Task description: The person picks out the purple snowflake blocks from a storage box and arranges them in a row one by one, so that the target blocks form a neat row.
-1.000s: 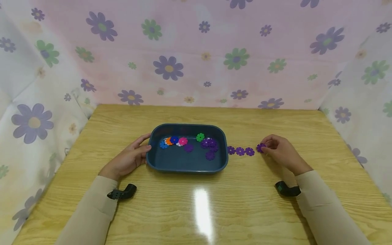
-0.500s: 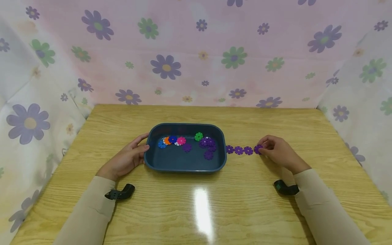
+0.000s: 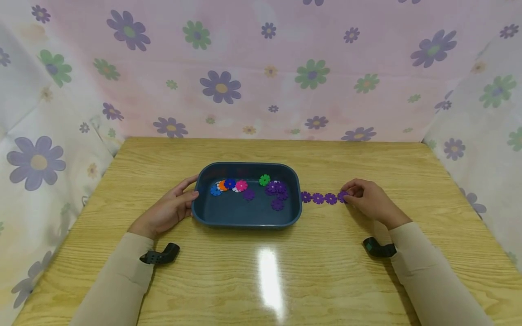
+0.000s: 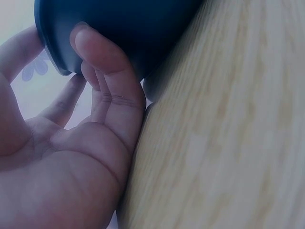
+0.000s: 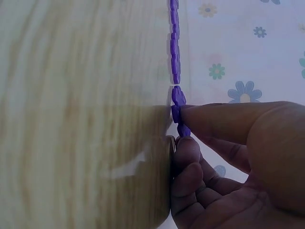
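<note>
Right hand: we see the right hand [image 3: 369, 201] with thumb and fingertips closed in a narrow pinch on a purple plastic flower-shaped disc [image 3: 342, 196].
Pinched disc: it sits right at the fingertips, low over the table; in the right wrist view we find it slightly tilted, a thin light gap parting it from its neighbour.
Purple row: just left of that pinch we count three matching purple notched discs [image 3: 318, 198] lying flat in a line that leads to the tray.
Tray: farther left, between both hands, we have a dark blue-green plastic tray [image 3: 234, 215] with rounded corners.
Left hand: we see the left hand [image 3: 171, 208] holding the tray's near end, thumb on the rim, other fingers bent against the outer wall.
Tray's contents: nearest the left grip we see a light blue notched disc [image 3: 215, 190], then orange, dark blue and pink ones; toward the right grip, a green notched disc [image 3: 264, 180] and a heap of purple discs [image 3: 277, 187].
Under both grips: we have a glossy wood-grain table [image 3: 220, 280].
Beyond the grips: we see a pink flower-print backdrop [image 3: 261, 59].
</note>
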Demonstrator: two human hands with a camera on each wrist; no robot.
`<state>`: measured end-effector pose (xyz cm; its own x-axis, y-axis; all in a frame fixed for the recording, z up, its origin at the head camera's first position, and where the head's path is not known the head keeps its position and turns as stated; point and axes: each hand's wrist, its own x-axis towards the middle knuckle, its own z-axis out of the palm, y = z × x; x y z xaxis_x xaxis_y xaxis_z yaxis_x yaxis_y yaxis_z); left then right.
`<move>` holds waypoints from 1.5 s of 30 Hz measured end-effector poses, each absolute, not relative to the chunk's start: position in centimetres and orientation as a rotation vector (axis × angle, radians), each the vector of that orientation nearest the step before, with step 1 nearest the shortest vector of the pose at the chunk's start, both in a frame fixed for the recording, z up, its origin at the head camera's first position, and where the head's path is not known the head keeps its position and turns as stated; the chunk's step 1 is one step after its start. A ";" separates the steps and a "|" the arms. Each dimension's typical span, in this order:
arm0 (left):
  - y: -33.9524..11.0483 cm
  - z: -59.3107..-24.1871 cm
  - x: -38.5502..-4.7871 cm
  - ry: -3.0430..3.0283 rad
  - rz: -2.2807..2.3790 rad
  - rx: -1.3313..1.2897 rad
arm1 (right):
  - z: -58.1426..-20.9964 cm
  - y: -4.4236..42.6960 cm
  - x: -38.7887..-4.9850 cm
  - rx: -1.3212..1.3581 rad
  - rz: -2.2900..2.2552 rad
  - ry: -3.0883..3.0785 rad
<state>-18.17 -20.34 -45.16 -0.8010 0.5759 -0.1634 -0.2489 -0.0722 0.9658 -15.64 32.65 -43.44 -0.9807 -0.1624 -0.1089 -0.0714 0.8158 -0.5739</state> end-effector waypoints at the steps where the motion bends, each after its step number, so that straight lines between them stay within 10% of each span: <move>1: -20.4 -45.1 -18.2 1.649 1.926 0.354 | -43.4 32.6 -15.7 -0.184 -0.891 2.846; 27: -21.2 -44.7 -17.7 1.670 1.940 0.316 | -42.0 31.2 -16.0 -0.183 -1.044 2.888; 45: -20.4 -45.2 -18.2 1.650 1.944 0.325 | -37.2 17.0 -17.3 -0.810 -1.165 2.684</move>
